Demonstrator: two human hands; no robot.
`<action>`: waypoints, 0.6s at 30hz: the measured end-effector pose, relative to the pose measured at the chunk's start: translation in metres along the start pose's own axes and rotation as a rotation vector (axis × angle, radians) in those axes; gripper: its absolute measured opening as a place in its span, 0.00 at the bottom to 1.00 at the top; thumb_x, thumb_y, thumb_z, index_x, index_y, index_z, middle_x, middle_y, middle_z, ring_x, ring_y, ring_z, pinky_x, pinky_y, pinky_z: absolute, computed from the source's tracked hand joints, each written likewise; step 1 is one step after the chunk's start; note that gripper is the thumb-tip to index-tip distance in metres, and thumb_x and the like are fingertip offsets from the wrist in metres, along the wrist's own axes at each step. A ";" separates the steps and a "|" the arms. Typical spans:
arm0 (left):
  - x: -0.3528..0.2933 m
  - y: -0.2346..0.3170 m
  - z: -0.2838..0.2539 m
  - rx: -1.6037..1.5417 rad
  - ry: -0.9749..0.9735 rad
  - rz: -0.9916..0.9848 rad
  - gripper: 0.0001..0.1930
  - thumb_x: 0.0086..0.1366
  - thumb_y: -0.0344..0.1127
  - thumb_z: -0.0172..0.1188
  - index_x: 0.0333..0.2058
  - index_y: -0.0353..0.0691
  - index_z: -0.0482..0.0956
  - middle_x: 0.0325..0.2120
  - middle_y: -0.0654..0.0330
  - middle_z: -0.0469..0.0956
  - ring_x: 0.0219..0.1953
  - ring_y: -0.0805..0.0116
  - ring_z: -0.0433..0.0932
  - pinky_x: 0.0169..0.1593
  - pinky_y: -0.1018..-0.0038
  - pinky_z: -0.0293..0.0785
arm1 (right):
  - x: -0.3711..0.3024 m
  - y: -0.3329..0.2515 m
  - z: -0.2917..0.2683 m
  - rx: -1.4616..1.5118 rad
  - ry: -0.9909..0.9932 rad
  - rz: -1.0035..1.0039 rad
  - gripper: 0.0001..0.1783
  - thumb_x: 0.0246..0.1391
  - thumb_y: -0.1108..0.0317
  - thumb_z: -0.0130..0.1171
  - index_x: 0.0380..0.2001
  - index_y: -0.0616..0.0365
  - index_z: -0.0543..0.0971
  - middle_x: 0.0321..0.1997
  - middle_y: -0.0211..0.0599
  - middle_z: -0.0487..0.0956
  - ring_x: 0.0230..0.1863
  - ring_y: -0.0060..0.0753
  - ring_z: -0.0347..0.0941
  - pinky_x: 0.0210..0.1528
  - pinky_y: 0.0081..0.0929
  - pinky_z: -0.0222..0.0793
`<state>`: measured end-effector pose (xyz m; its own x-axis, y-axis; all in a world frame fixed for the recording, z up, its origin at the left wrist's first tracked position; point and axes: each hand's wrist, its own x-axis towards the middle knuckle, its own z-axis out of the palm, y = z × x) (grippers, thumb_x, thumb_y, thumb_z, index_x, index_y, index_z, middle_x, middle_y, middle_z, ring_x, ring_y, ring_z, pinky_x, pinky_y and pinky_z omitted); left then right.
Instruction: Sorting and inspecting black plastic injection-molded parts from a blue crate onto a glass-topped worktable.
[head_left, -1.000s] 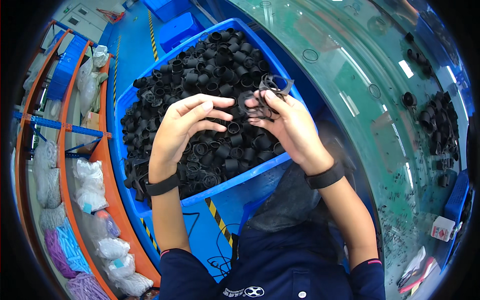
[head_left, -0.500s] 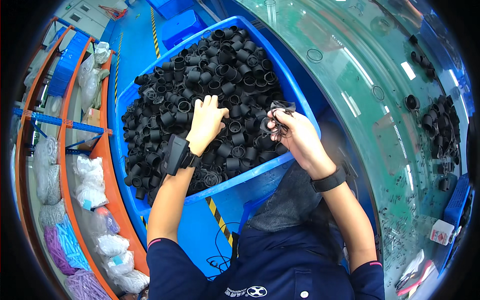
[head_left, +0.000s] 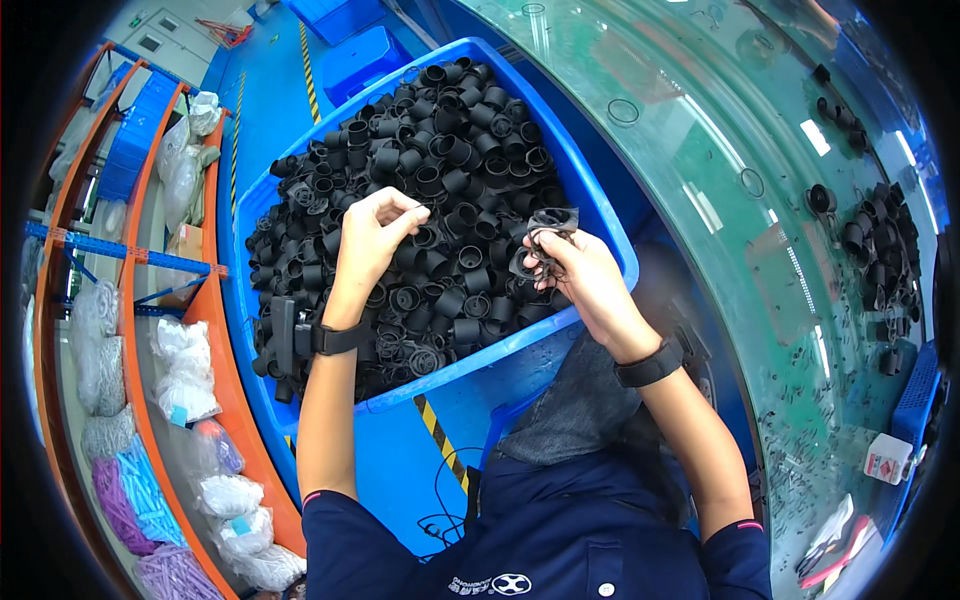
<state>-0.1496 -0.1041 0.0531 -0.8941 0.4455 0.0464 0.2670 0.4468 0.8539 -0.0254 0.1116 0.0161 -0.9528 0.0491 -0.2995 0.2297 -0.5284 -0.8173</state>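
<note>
A big blue tub (head_left: 455, 378) is heaped with short black plastic cylinders (head_left: 465, 150), with thin ring-shaped pieces (head_left: 425, 358) among them. Above the middle of the heap, my left hand (head_left: 372, 238) has its thumb and fingers drawn together in a pinch. Whatever may be between those fingertips is too small to make out. Over the tub's right side, my right hand (head_left: 590, 280) is closed around a small bunch of thin black plastic rings (head_left: 548, 228), some with flat, see-through dark edges.
To the right stands a glass-topped green table (head_left: 700, 240) with loose rings, scattered black bits and a pile of black cylinders (head_left: 880, 240). Orange shelving (head_left: 235, 400) with bagged parts lines the left. A blue lidded box (head_left: 368, 62) sits beyond the tub.
My left hand has shifted left, and its spread fingers have come together in a pinch. My right hand keeps the black rings and has barely moved.
</note>
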 end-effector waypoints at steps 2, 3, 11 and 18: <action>-0.003 0.012 0.007 -0.209 -0.124 -0.029 0.05 0.56 0.29 0.60 0.28 0.33 0.77 0.24 0.60 0.78 0.26 0.76 0.76 0.32 0.80 0.72 | 0.001 0.002 0.002 -0.081 0.015 0.012 0.13 0.59 0.63 0.48 0.39 0.61 0.75 0.30 0.30 0.77 0.30 0.18 0.73 0.30 0.17 0.70; -0.008 0.021 0.014 -0.267 -0.200 -0.058 0.05 0.56 0.29 0.60 0.28 0.32 0.77 0.25 0.59 0.78 0.27 0.75 0.76 0.32 0.80 0.73 | 0.001 0.002 0.003 -0.082 0.016 0.011 0.13 0.59 0.63 0.48 0.39 0.61 0.75 0.30 0.30 0.77 0.30 0.18 0.73 0.30 0.17 0.70; -0.023 0.033 0.066 -0.149 -0.255 -0.092 0.07 0.55 0.31 0.60 0.30 0.32 0.79 0.19 0.63 0.78 0.21 0.80 0.72 0.26 0.82 0.68 | -0.010 0.001 0.022 -0.047 0.012 -0.043 0.11 0.57 0.67 0.53 0.40 0.61 0.70 0.24 0.28 0.71 0.17 0.16 0.66 0.17 0.14 0.62; -0.011 -0.020 0.030 0.464 -0.029 0.186 0.13 0.50 0.31 0.63 0.37 0.43 0.78 0.33 0.62 0.73 0.31 0.71 0.72 0.36 0.75 0.68 | -0.008 -0.010 -0.002 0.026 0.102 -0.075 0.06 0.56 0.67 0.53 0.30 0.58 0.73 0.20 0.25 0.71 0.16 0.14 0.64 0.16 0.12 0.57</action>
<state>-0.1336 -0.0943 0.0201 -0.8074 0.5690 0.1559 0.5587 0.6525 0.5120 -0.0197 0.1178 0.0257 -0.9418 0.1744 -0.2874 0.1519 -0.5420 -0.8265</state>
